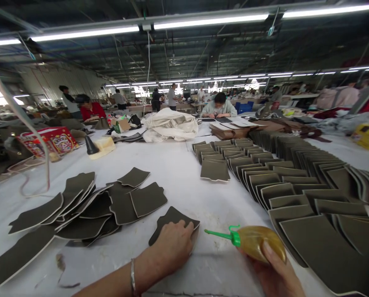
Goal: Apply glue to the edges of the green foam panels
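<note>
My left hand (175, 244), with a bracelet at the wrist, is closed over the right end of a dark olive foam-backed panel (165, 220) on the white table. Its fingers curl round the panel's edge; the fingertips are partly hidden. In my right hand (275, 270) is a squeeze glue bottle (255, 243), amber in colour with a green nozzle. The bottle lies tilted almost level, and its tip points left, just right of the panel and apart from it. A loose pile of similar panels (94, 206) lies to the left of my left hand.
Overlapping rows of olive panels (264, 181) fan across the right side. Farther back are a white cloth heap (172, 123), stacked brown pieces (224, 130), a black cone (91, 145) and a red patterned box (52, 140). A pale hose (32, 123) hangs at left. A person (219, 107) sits opposite.
</note>
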`<state>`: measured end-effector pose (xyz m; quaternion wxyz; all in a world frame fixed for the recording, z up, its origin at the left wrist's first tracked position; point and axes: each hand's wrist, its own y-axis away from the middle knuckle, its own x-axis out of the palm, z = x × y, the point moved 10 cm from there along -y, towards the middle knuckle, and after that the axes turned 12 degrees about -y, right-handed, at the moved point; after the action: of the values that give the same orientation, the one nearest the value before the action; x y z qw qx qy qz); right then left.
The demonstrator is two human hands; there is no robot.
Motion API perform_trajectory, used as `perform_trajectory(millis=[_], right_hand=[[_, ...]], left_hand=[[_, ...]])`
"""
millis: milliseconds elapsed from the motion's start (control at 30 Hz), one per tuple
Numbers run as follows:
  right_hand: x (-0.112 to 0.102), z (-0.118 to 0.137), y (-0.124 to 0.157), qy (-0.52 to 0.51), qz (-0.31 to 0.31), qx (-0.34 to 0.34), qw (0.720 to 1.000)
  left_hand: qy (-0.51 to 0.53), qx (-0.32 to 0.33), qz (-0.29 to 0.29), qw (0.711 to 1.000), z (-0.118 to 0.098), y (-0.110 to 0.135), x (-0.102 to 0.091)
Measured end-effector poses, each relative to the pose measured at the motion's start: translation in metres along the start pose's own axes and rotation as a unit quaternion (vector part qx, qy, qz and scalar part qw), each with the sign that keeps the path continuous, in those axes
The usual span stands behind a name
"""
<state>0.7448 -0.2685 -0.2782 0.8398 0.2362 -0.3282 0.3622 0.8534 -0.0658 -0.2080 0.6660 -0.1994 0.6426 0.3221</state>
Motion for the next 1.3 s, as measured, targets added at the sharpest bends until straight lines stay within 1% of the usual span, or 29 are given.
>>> perform_trajectory(millis=[100, 167, 233, 333, 467, 600, 767, 867, 967, 1167, 1233, 1300], right_hand=[[0.002, 0.012, -0.003, 0.108, 0.023, -0.044, 0.993], [0.008, 0.025, -0.004, 0.198, 0.037, -0.097, 0.975], [0.024, 0.037, 0.000, 0.282, 0.059, -0.146, 0.947], [0.053, 0.043, 0.009, 0.376, 0.083, -0.178, 0.906], [0.082, 0.045, 0.019, 0.425, 0.099, -0.208, 0.876], [0.103, 0.041, 0.024, 0.475, 0.133, -0.238, 0.837], [0.123, 0.035, 0.031, 0.530, 0.166, -0.262, 0.790], [0.127, 0.033, 0.033, 0.562, 0.172, -0.264, 0.765], [0.125, 0.033, 0.032, 0.575, 0.168, -0.260, 0.758], [0.129, 0.032, 0.034, 0.578, 0.178, -0.290, 0.742], [0.127, 0.031, 0.033, 0.577, 0.177, -0.281, 0.746], [0.124, 0.030, 0.029, 0.570, 0.175, -0.261, 0.759]], left_hand=[[0.027, 0.033, -0.013, 0.999, 0.004, 0.001, 0.002], [0.041, 0.039, -0.017, 0.998, 0.007, 0.000, 0.004], [0.046, 0.035, -0.022, 0.998, 0.011, -0.001, 0.003], [0.039, 0.028, -0.025, 0.999, 0.016, -0.004, 0.000], [0.050, 0.039, -0.022, 0.998, 0.021, -0.007, -0.001], [0.088, 0.044, -0.010, 0.995, 0.026, -0.009, 0.001], [0.118, 0.048, 0.006, 0.992, 0.030, -0.010, 0.005], [0.125, 0.048, 0.013, 0.991, 0.031, -0.011, 0.006], [0.131, 0.045, 0.017, 0.990, 0.032, -0.011, 0.005], [0.130, 0.038, 0.018, 0.991, 0.034, -0.009, 0.006], [0.138, 0.041, 0.013, 0.989, 0.034, -0.009, 0.006], [0.146, 0.044, 0.009, 0.988, 0.034, -0.008, 0.007]])
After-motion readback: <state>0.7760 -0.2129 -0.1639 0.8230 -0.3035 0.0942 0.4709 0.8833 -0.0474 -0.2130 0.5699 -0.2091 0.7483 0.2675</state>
